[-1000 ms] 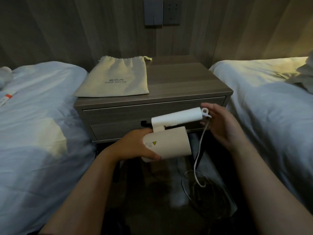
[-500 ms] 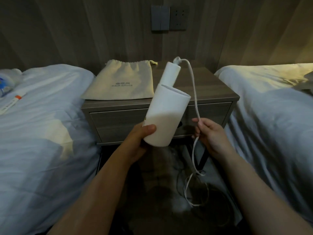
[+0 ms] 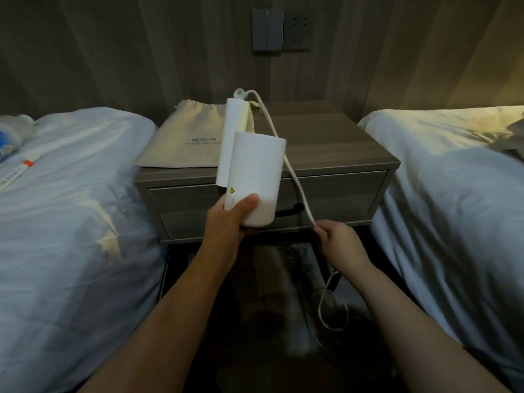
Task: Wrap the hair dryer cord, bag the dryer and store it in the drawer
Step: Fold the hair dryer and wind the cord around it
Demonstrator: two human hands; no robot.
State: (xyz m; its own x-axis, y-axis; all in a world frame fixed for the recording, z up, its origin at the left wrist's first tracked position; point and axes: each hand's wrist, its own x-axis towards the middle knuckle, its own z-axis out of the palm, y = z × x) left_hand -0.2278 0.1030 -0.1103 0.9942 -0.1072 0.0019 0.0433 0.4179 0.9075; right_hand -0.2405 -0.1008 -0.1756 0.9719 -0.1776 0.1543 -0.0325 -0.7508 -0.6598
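My left hand (image 3: 228, 222) grips the base of the white hair dryer (image 3: 256, 171), held upright with its folded handle pointing up. The white cord (image 3: 293, 177) leaves the handle's top, runs down the dryer's right side and passes into my right hand (image 3: 337, 239), which pinches it taut. Below that hand the cord hangs in loose loops near the floor. A beige drawstring bag (image 3: 184, 143) lies flat on the left of the nightstand (image 3: 334, 148). The nightstand's drawer (image 3: 340, 194) is shut, and its dark handle shows behind the dryer.
White-sheeted beds flank the nightstand, one on the left (image 3: 71, 208) and one on the right (image 3: 459, 194). A small tube (image 3: 19, 171) lies on the left bed. A switch and socket panel (image 3: 282, 31) sits on the wood wall above.
The dryer went from lying sideways to upright with its handle on top. My right hand slid down the cord from the handle end to lower right, pulling it taut.
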